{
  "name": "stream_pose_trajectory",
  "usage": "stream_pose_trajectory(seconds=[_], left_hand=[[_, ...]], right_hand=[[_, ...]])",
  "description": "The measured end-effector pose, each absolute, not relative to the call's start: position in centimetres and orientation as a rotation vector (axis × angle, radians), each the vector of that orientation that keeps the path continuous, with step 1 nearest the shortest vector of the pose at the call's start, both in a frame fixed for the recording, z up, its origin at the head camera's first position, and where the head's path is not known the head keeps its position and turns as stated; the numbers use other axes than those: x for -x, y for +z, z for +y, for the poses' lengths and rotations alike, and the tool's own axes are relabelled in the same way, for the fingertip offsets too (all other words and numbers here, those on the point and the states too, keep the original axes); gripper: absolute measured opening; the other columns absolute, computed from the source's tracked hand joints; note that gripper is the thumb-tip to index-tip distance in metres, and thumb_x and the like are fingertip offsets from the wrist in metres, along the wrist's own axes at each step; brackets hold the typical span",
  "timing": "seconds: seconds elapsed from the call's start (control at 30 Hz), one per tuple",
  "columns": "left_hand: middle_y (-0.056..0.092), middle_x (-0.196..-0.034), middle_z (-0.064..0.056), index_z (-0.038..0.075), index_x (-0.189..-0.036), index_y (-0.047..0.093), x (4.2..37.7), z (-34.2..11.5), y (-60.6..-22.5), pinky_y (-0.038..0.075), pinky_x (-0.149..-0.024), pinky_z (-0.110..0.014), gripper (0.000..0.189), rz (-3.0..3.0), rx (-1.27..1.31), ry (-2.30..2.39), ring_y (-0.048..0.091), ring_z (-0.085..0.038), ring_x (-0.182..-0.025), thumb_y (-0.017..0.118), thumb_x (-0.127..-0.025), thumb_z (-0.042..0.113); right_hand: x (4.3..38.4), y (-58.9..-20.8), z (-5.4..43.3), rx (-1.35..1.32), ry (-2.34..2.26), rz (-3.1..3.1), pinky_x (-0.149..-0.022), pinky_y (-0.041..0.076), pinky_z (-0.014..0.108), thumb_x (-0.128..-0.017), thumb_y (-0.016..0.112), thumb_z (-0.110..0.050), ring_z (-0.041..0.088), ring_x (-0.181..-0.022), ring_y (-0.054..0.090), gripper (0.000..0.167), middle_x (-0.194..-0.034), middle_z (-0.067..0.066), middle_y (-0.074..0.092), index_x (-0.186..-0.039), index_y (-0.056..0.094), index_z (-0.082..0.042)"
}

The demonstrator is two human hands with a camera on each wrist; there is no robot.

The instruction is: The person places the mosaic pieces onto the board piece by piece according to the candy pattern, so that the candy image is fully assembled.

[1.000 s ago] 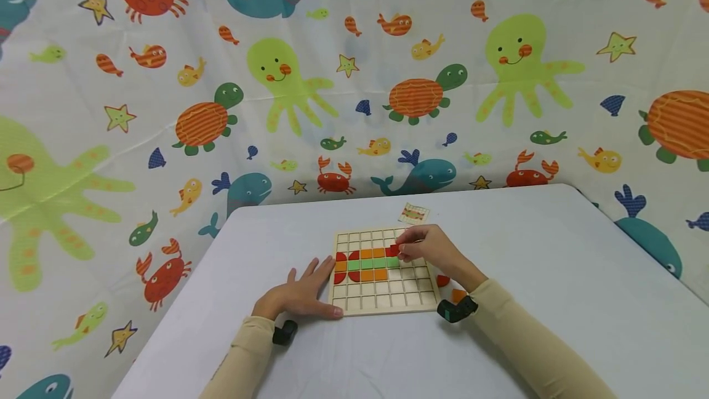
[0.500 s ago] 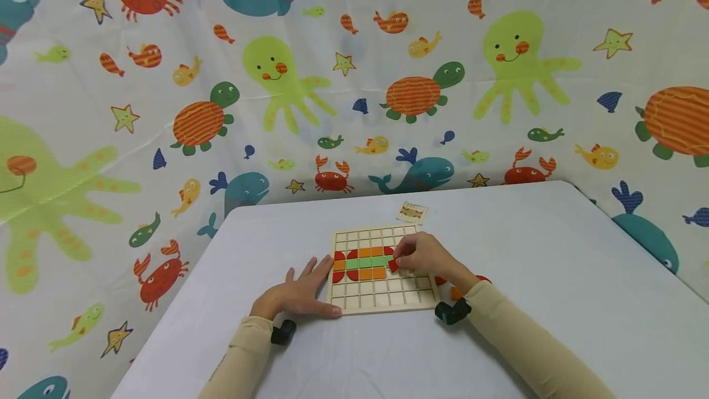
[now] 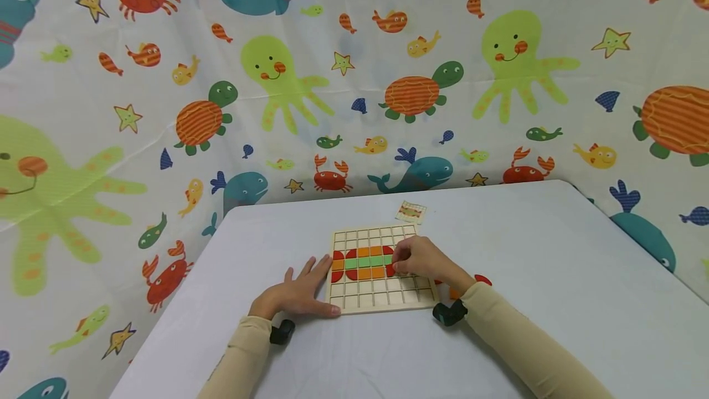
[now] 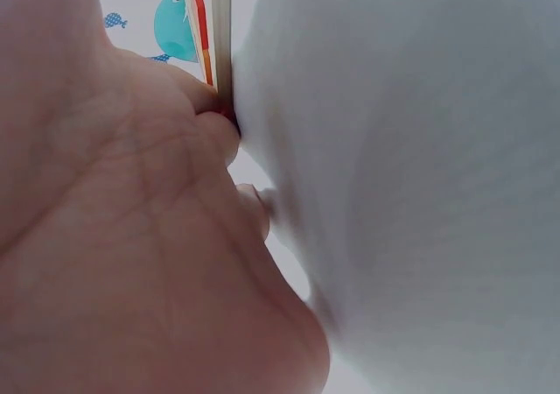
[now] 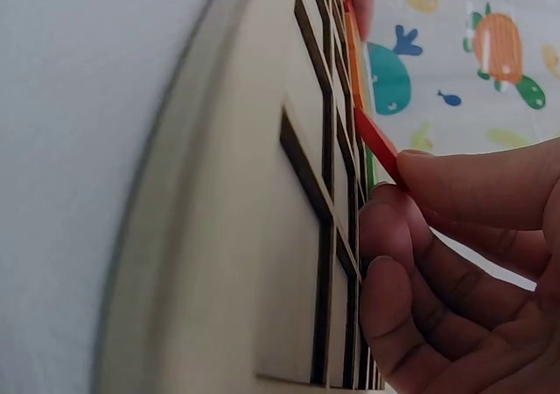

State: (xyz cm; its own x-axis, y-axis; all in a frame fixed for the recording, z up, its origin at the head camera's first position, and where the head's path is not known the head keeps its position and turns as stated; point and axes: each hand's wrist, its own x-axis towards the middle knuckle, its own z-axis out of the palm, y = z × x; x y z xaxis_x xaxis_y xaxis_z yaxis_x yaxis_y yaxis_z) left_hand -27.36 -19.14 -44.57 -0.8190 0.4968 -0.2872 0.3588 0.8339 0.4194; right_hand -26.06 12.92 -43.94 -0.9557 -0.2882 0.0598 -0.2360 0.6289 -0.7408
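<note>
My right hand pinches a red tile between thumb and fingers, low over the wooden grid board. In the right wrist view the tile stands tilted, one edge down at the grid. On the board lie a row of green tiles, orange tiles above and below it, and red curved tiles at the left. My left hand lies spread at the board's left edge, fingertips and thumb touching it. In the left wrist view the palm hides most of the board.
Loose red and orange tiles lie right of the board, partly hidden by my right wrist. A small pattern card lies behind the board on the white table. A printed curtain hangs behind the table.
My right hand has moved down the board with the red tile, from the upper orange row to the lower one. A red curved tile now shows at the upper row's right end. My left hand stays put.
</note>
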Motion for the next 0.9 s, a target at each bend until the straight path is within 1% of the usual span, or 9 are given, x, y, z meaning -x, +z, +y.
stream_pose_trajectory(seconds=[0.27, 0.4, 0.53, 0.7, 0.9], left_hand=[[0.013, -0.179, -0.010, 0.012, -0.173, 0.017, 27.29, -19.13, -44.30, -0.006, -0.123, -0.072, 0.123, 2.614, -0.649, 0.513, 0.002, -0.038, -0.164, 0.083, -0.083, 0.064], [0.013, -0.179, -0.012, 0.011, -0.173, 0.017, 27.13, -19.15, -44.23, -0.008, -0.123, -0.072, 0.126, 2.601, -0.659, 0.532, 0.000, -0.040, -0.163, 0.082, -0.082, 0.068], [0.014, -0.179, -0.012, 0.010, -0.172, 0.018, 27.09, -19.15, -44.22, -0.008, -0.122, -0.073, 0.127, 2.603, -0.661, 0.540, 0.001, -0.040, -0.163, 0.082, -0.080, 0.069], [0.013, -0.179, -0.009, 0.013, -0.173, 0.017, 27.24, -19.01, -44.38, -0.006, -0.123, -0.072, 0.124, 2.612, -0.640, 0.521, 0.001, -0.038, -0.164, 0.084, -0.082, 0.064], [0.014, -0.179, -0.009, 0.013, -0.173, 0.017, 27.37, -18.99, -44.48, -0.005, -0.123, -0.072, 0.123, 2.623, -0.640, 0.503, 0.001, -0.038, -0.164, 0.084, -0.082, 0.062]], right_hand=[[26.08, -44.08, 12.96, 0.586, -1.165, 2.783, -0.080, 0.053, 0.030, -0.095, 0.081, -0.005, 0.018, -0.085, 0.058, 0.008, -0.085, -0.004, 0.066, -0.094, 0.075, -0.010], [25.98, -44.04, 13.11, 0.685, -1.099, 2.794, -0.076, 0.052, 0.030, -0.095, 0.082, -0.006, 0.017, -0.084, 0.057, 0.010, -0.084, -0.004, 0.062, -0.097, 0.073, -0.009], [26.08, -44.15, 13.25, 0.766, -1.076, 2.797, -0.074, 0.051, 0.028, -0.095, 0.081, -0.005, 0.016, -0.081, 0.055, 0.010, -0.084, -0.004, 0.062, -0.098, 0.072, -0.007], [26.19, -44.37, 13.31, 0.800, -1.073, 2.797, -0.075, 0.052, 0.027, -0.095, 0.081, -0.005, 0.014, -0.081, 0.056, 0.008, -0.085, -0.005, 0.064, -0.099, 0.074, -0.006], [26.20, -44.62, 13.10, 0.775, -1.087, 2.819, -0.076, 0.053, 0.027, -0.095, 0.081, -0.005, 0.014, -0.081, 0.057, 0.007, -0.085, -0.005, 0.065, -0.099, 0.075, -0.006]])
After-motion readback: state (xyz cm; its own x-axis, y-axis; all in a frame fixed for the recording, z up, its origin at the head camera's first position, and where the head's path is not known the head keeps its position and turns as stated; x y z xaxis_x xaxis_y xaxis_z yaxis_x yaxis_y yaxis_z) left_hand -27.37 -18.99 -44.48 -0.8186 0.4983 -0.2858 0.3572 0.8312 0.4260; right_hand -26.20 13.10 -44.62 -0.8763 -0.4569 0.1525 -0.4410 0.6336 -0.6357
